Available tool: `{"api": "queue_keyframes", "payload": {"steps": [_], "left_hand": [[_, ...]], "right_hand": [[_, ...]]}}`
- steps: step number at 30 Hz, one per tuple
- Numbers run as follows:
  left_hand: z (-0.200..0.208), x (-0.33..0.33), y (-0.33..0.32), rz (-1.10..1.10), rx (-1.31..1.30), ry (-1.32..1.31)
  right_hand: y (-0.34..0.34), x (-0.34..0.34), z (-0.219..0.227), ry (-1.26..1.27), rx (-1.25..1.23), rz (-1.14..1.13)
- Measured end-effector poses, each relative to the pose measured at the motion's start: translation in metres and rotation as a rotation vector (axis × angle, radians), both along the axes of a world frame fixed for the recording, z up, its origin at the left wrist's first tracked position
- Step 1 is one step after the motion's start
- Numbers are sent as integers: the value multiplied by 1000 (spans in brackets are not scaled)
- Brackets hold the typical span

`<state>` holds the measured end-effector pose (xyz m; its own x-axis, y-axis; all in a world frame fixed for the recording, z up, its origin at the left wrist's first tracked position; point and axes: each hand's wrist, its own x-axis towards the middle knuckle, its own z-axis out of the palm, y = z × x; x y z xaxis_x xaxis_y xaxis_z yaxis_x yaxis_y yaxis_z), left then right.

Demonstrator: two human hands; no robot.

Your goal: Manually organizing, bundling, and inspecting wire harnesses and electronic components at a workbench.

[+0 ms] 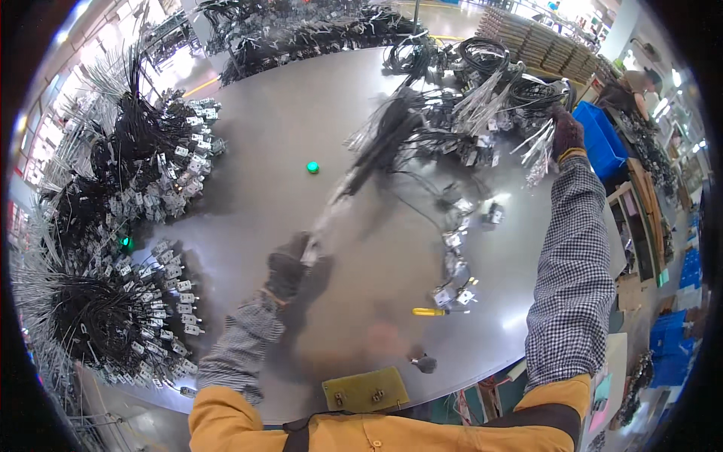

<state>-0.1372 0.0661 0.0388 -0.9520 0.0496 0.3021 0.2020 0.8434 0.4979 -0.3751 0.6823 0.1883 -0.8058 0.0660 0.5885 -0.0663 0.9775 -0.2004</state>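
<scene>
My left hand (pixel 288 270), in a dark glove, is closed on the pale ends of a bundle of black cables (pixel 388 139). The bundle stretches up and right across the grey metal table (pixel 263 128), smeared by motion. Out at the far right, my right hand (pixel 569 134), also gloved, grips the edge of a pile of coiled black cables (pixel 531 92); its fingertips are partly hidden. Loose white wire ends (pixel 538 154) hang beside it. Between my arms, several metal plug connectors (pixel 453 239) on thin cables trail toward a yellow-handled tool (pixel 429 311).
Large heaps of cables with metal connectors (pixel 184 158) fill the table's left side. A green round object (pixel 312 167) sits mid-table. Near me lie a yellow board with metal fixtures (pixel 367 389) and a small dark knob (pixel 425 364). A blue bin (pixel 600 139) stands right; a person (pixel 636 89) is beyond.
</scene>
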Motion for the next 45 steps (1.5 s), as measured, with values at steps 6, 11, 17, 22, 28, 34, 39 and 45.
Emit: {"api": "queue_keyframes", "payload": {"steps": [6, 11, 17, 22, 28, 34, 39, 45], "left_hand": [[28, -24, -169, 113, -111, -65], [-29, -71, -203, 332, -653, -274], [-27, -55, -181, 330, -463, 24], [2, -30, -144, 536, -352, 386], [31, -6, -82, 206, -235, 476], [40, -49, -16, -112, -89, 134], [-19, -116, -5, 42, 848, -266], [-44, -176, 34, 9, 51, -18]], "right_hand": [[-8, 22, 6, -89, -5, -18], [41, 10, -40, 8, 214, 147], [28, 17, -73, -293, -662, 132], [-21, 88, -65, -312, -124, -47], [-80, 128, -31, 229, 61, -34], [-167, 89, -32, 166, 77, 431], [-266, 36, -23, -9, 72, 464], [-291, -37, -29, -45, 265, 198]]}}
